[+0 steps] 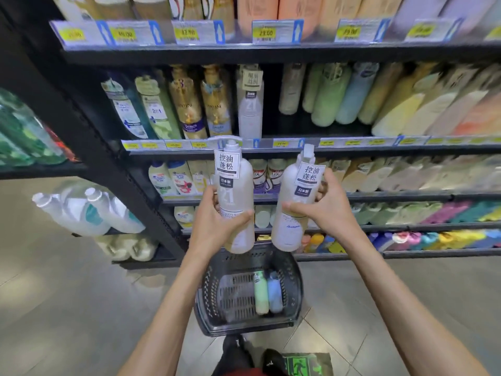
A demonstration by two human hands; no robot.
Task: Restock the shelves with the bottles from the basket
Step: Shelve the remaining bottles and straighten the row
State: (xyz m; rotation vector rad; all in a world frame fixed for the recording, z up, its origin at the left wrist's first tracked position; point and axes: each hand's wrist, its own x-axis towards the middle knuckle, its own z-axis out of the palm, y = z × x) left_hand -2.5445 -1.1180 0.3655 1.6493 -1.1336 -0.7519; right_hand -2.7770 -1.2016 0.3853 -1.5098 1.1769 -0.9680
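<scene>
Both forearms fill the bottom of my view, cut off at the elbows by the frame edge. Between them, at the very bottom, I see dark shoes (238, 354) and a green floor sticker (303, 365), both partly cropped.

I have my left hand (214, 223) wrapped around a white pump bottle (235, 202), thumb across its front, fingers hidden behind it. My right hand (322, 210) grips a second white pump bottle (292, 207) the same way, thumb in front, fingertips showing at its right edge. Both bottles are raised in front of the shelves, roughly upright, the right one tilted a little to the right. Each carries a white tag with black characters; the smaller print lower down is too blurred for me to read. Their pump heads overlap the price rail (271, 143) behind them.

A matching white bottle (250, 104) stands on the shelf above that rail, with a dark gap just to its right. The shelves to the far right smear into pastel shapes I cannot identify, and the yellow price tags are mostly unreadable.

Below my hands, the black basket (214, 299) sits on the tiled floor, its far rim hidden by the held bottles. Inside lie a green bottle (260, 294) and a blue bottle (274, 294), side by side and touching.
</scene>
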